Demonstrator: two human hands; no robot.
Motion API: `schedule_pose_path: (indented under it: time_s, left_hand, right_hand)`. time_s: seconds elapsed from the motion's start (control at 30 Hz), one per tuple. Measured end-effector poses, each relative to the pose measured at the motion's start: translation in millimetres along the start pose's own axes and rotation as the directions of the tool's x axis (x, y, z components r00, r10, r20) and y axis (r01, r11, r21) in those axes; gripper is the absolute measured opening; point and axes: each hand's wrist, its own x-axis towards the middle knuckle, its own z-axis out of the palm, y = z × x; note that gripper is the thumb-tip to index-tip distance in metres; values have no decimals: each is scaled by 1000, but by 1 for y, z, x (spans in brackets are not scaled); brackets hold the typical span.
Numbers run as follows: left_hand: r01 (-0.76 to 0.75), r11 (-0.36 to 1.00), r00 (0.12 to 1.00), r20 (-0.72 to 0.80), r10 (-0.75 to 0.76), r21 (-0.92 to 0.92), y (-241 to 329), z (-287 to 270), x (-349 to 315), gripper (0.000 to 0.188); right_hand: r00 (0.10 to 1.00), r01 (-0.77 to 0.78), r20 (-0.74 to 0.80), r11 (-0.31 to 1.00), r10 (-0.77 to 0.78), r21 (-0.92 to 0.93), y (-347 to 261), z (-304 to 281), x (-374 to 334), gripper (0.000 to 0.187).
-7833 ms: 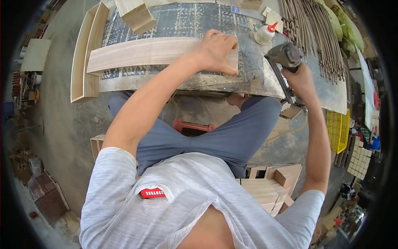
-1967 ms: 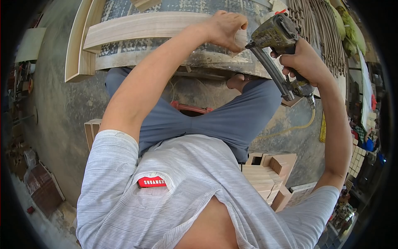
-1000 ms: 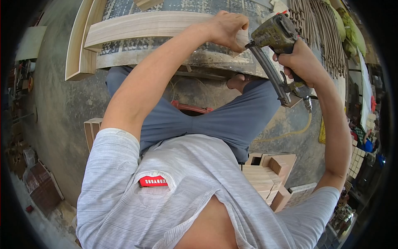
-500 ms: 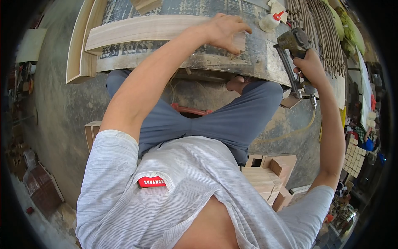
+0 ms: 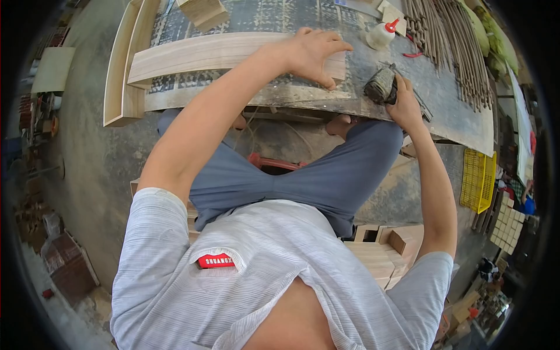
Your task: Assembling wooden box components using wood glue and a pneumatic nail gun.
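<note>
My left hand (image 5: 315, 55) spans the right end of a long pale wooden board (image 5: 216, 55). Its thumb is at the near edge and its fingers are spread toward the far side and the board's end. On the table near the front edge, a dark pneumatic nail gun (image 5: 380, 86) lies on its side. My right hand (image 5: 406, 105) is closed around its handle, with the grip partly hidden by the fingers. At its left end the board meets a long, shallow wooden frame (image 5: 134, 102).
A glue bottle with a red cap (image 5: 381, 35) stands beyond the nail gun. Thin brown rods (image 5: 449, 52) are bundled at the right. A wooden block (image 5: 203, 13) sits at the back. Cut wood pieces (image 5: 373, 254) and a yellow crate (image 5: 478, 181) are off the table.
My right hand has brought the nail gun down and leftward from beyond the table's front edge onto the tabletop. My left hand stays at the board's right end.
</note>
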Motion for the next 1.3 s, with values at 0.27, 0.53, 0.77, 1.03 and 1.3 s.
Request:
schedule_pose_path:
  time_s: [0.27, 0.53, 0.77, 1.03, 1.3]
  left_hand:
    - [162, 967, 986, -69, -151, 197, -37, -27, -90, 111]
    - [271, 962, 962, 21, -271, 24, -64, -116, -103, 102]
    - [210, 861, 955, -93, -283, -463, -44, -230, -78, 114]
    - [-241, 254, 857, -328, -397, -937, -34, -249, -114, 98]
    - [-481, 57, 713, -429, -554, -875, -34, -205, -141, 102]
  right_hand:
    - [996, -51, -69, 999, 51, -4, -38, -19, -37, 86]
    - [951, 157, -300, 954, -76, 255, -111, -24, -40, 51]
    - [963, 150, -265, 892, -36, 426, -110, -6, -49, 45]
    - [999, -20, 43, 717, -14, 697, -146, -1, -59, 50]
    - [911, -375, 407, 280, -64, 884, -177, 24, -77, 73]
